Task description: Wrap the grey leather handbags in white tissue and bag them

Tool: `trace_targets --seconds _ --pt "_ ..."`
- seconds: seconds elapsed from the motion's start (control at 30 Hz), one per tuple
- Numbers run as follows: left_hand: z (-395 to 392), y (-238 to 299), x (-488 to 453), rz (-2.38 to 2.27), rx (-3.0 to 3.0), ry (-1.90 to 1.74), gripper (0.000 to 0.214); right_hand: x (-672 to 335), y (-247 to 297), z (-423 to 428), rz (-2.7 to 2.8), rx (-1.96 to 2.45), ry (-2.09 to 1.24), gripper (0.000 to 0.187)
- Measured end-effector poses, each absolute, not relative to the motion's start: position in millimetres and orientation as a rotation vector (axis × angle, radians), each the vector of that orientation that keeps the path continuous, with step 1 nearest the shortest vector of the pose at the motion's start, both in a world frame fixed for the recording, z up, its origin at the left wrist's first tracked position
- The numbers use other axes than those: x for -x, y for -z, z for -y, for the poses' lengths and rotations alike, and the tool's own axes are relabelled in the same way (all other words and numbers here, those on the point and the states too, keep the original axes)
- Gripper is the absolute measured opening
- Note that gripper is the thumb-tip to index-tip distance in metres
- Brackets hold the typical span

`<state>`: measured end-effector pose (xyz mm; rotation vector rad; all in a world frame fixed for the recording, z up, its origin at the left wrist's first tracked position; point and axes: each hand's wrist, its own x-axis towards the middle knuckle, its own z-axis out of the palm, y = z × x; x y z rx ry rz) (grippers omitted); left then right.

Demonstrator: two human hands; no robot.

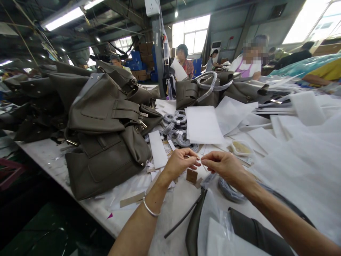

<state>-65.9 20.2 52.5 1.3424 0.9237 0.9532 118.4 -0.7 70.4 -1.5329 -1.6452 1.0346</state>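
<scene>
My left hand (183,161) and my right hand (221,163) meet above the table, fingertips almost touching. Both are closed in a pinch on what looks like a thin pale string (200,159), mostly covered by the fingers. Just below them is a small brown tag (191,176); whether the string joins it I cannot tell. A dark olive handbag (195,224) lies close to me under my hands, with clear plastic film and a white sheet (215,234) on it. A dark strap end (183,217) sticks out to its left.
Dark olive handbags (106,163) are piled on the left. Coiled wrapped handles (179,124) and white foam sheets (204,124) lie ahead. More sheets (301,170) cover the right side, near a small tray (241,147). Several people work beyond the table (87,217).
</scene>
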Motion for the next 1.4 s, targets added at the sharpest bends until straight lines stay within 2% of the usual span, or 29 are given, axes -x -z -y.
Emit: trace_targets --seconds 0.1,0.17,0.3,0.33,0.5,0.7,0.9,1.07,1.17,1.27,1.4 --pt "-17.0 -48.9 61.4 -1.012 -1.423 -0.964 0.008 -124.9 -67.8 2.7 1.709 1.597 -0.962 0.019" --pt "-14.5 -47.0 58.8 -1.016 -1.464 -0.951 0.011 -125.9 -66.2 5.0 1.590 1.578 -1.063 0.020" --pt "-10.9 -46.6 55.1 -0.959 -1.685 -1.029 0.014 -118.2 -64.9 10.8 1.178 1.332 -1.516 0.051" --pt "-10.8 -46.5 54.6 -0.954 -1.787 -1.087 0.012 -115.7 -64.5 11.8 1.115 1.251 -1.599 0.054" --pt "-11.9 -43.4 53.2 -0.910 -2.184 -1.276 0.021 -113.9 -58.6 11.8 0.973 1.222 -1.623 0.045" --pt "-6.7 -44.1 50.7 -0.949 -2.274 -1.150 0.024 -117.5 -55.7 13.6 1.098 1.355 -1.482 0.040" --pt "-0.7 -41.3 45.6 -1.080 -2.185 -1.057 0.020 -119.8 -67.6 16.9 1.218 1.437 -1.499 0.026" --pt "4.1 -44.1 40.8 -1.146 -2.066 -1.049 0.015 -128.4 -80.8 21.7 1.298 1.408 -1.510 0.023" --pt "5.4 -48.3 38.9 -1.164 -1.927 -1.004 0.012 -123.1 -86.2 26.7 1.101 1.228 -1.530 0.024" --pt "3.2 -53.0 41.6 -1.021 -1.734 -0.920 0.016 -114.3 -90.9 32.2 0.792 1.012 -1.633 0.025" --pt "0.7 -63.3 53.5 -0.656 -1.394 -0.903 0.027 -116.0 -101.5 39.4 0.862 1.004 -1.513 0.020"
